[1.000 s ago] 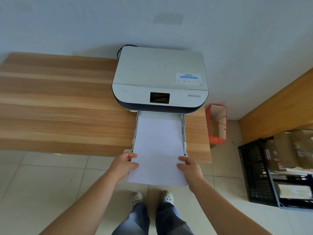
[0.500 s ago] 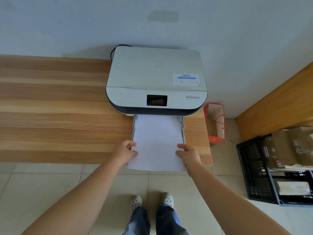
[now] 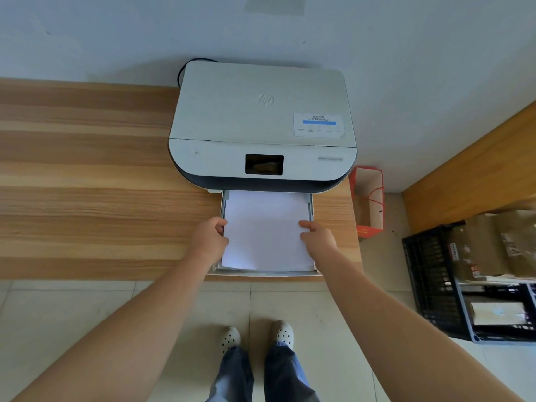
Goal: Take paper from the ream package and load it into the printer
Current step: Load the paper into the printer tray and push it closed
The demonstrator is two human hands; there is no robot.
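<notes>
A white printer point(image 3: 261, 123) with a dark screen stands at the right end of a wooden table point(image 3: 87, 184). Its paper tray point(image 3: 268, 273) is pulled out toward me. A stack of white paper point(image 3: 264, 230) lies in the tray, its far end under the printer's front. My left hand point(image 3: 208, 236) grips the stack's left edge and my right hand point(image 3: 317, 236) grips its right edge. The near edge of the paper sits just inside the tray's front lip. No ream package is in view.
A red paper bag point(image 3: 367, 201) stands on the floor right of the table. A black crate point(image 3: 435, 274) with brown packages sits further right, beside a wooden cabinet point(image 3: 478, 169). A black cable point(image 3: 185, 68) loops behind the printer. My feet point(image 3: 255, 338) are on the tiled floor.
Both hands have pushed the paper away from me into the tray. Its near edge hung over the floor before and now lies inside the tray's front lip.
</notes>
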